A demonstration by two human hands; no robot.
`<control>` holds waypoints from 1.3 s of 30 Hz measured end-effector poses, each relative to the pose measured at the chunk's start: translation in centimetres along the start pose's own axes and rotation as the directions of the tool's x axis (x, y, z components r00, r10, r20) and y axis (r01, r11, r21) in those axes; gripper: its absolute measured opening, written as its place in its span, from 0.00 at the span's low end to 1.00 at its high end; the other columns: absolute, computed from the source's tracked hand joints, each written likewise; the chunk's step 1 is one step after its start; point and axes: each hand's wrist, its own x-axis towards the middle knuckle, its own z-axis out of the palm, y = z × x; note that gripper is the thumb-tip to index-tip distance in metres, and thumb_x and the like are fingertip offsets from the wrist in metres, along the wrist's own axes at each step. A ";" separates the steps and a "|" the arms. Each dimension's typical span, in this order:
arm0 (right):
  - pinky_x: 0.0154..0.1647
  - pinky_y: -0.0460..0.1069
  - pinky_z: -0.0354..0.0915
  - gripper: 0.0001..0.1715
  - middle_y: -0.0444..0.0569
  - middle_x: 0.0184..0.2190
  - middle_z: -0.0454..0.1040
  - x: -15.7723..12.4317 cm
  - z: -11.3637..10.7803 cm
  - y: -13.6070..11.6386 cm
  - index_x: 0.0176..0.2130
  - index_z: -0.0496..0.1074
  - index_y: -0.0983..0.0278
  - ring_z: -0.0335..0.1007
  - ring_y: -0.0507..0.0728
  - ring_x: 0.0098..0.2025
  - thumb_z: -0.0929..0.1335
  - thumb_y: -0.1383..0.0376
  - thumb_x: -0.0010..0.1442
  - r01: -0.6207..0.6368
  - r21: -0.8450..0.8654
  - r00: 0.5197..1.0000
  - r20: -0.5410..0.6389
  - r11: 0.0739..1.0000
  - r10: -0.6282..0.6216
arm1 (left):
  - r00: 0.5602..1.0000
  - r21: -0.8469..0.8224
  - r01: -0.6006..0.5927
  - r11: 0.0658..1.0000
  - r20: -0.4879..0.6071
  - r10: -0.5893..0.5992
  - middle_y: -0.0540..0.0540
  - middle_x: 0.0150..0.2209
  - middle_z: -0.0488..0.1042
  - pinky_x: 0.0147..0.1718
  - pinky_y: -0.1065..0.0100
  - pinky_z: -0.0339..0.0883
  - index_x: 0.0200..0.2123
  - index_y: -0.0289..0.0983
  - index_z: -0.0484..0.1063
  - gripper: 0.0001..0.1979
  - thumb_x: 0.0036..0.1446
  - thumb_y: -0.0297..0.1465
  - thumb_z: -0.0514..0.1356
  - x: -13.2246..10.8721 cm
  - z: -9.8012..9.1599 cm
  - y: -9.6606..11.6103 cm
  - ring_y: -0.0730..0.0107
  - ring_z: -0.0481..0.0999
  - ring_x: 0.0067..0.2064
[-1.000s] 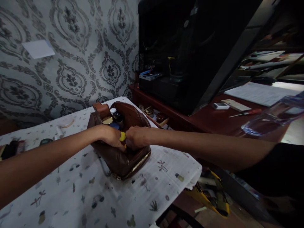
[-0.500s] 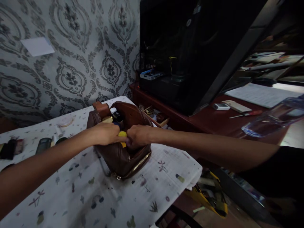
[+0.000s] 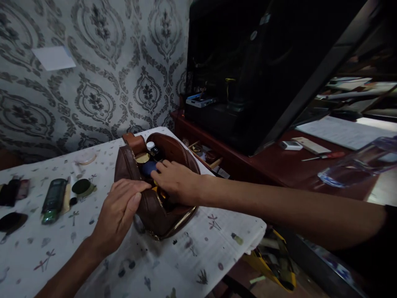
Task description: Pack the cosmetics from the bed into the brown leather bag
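Observation:
A brown leather bag (image 3: pixel 150 209) stands unzipped on the table. My left hand (image 3: pixel 122 209) is closed over its near left rim, fingers on top and thumb alongside. Inside the bag is my right hand (image 3: pixel 178 180), fingers bent down; what they grip is mostly hidden. Something yellow (image 3: pixel 154 188) shows just below those fingers. Close to the fingertips sits a blue item (image 3: pixel 149 167). Behind it in the bag are a round gold-coloured lid (image 3: pixel 143 158) and a dark bottle with a white cap (image 3: pixel 150 145).
On the patterned tablecloth (image 3: pixel 173 269) at left lie a green bottle (image 3: pixel 54 200), a round dark green item (image 3: pixel 82 187) and a dark oval item (image 3: pixel 12 222). To the right, a red-brown desk (image 3: pixel 263 165) carries a large black screen (image 3: pixel 248 74), a screwdriver (image 3: pixel 330 155) and a clear bottle (image 3: pixel 353 167).
My left hand has drawn back from inside the bag to its near left rim. My right hand has shifted and turned palm-down over the contents. The view has moved slightly.

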 end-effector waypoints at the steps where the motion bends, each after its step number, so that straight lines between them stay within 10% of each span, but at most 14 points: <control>1: 0.50 0.58 0.66 0.29 0.63 0.53 0.67 0.2 0.3 0.3 0.58 0.66 0.69 0.65 0.67 0.54 0.71 0.67 0.58 0.077 0.000 0.997 -0.025 0.997 -0.077 | 1.000 -0.007 -0.016 1.000 -0.027 0.016 0.44 0.45 0.78 0.50 0.59 0.62 0.49 0.38 0.73 0.17 0.70 0.30 0.45 -0.1 0.3 -0.1 0.62 0.76 0.47; 22: 0.57 0.64 0.58 0.26 0.63 0.55 0.64 0.6 1.7 1.5 0.51 0.74 0.68 0.55 0.71 0.60 0.74 0.61 0.54 0.196 0.078 0.980 -0.031 0.977 -0.195 | 0.988 0.027 -0.077 0.997 -0.129 0.079 0.41 0.41 0.78 0.45 0.58 0.60 0.46 0.36 0.73 0.18 0.70 0.28 0.43 0.0 1.7 -0.6 0.62 0.75 0.43; 28: 0.50 0.57 0.66 0.41 0.63 0.57 0.63 0.1 -0.6 1.3 0.63 0.59 0.65 0.65 0.66 0.55 0.73 0.68 0.55 -0.004 0.200 0.990 0.141 0.980 -0.024 | 0.992 0.032 -0.061 0.998 -0.109 0.064 0.42 0.42 0.78 0.46 0.57 0.60 0.47 0.37 0.73 0.18 0.70 0.29 0.43 -0.1 1.6 -0.8 0.61 0.75 0.44; 33: 0.42 0.54 0.69 0.34 0.62 0.49 0.74 0.0 -1.4 0.3 0.64 0.54 0.68 0.75 0.65 0.47 0.67 0.69 0.62 -0.158 0.170 0.943 0.318 0.973 0.098 | 0.992 0.034 -0.075 0.997 -0.101 0.078 0.43 0.42 0.79 0.46 0.58 0.60 0.47 0.37 0.72 0.18 0.70 0.29 0.44 -0.1 1.5 -0.9 0.62 0.75 0.44; 39: 0.43 0.52 0.69 0.34 0.61 0.50 0.75 0.0 -0.9 0.3 0.65 0.52 0.67 0.75 0.64 0.50 0.66 0.66 0.64 -0.179 0.187 0.952 0.279 0.966 0.123 | 0.992 0.029 -0.065 0.997 -0.105 0.068 0.43 0.41 0.79 0.46 0.58 0.60 0.47 0.37 0.72 0.17 0.70 0.29 0.44 -0.1 1.5 -0.8 0.62 0.75 0.44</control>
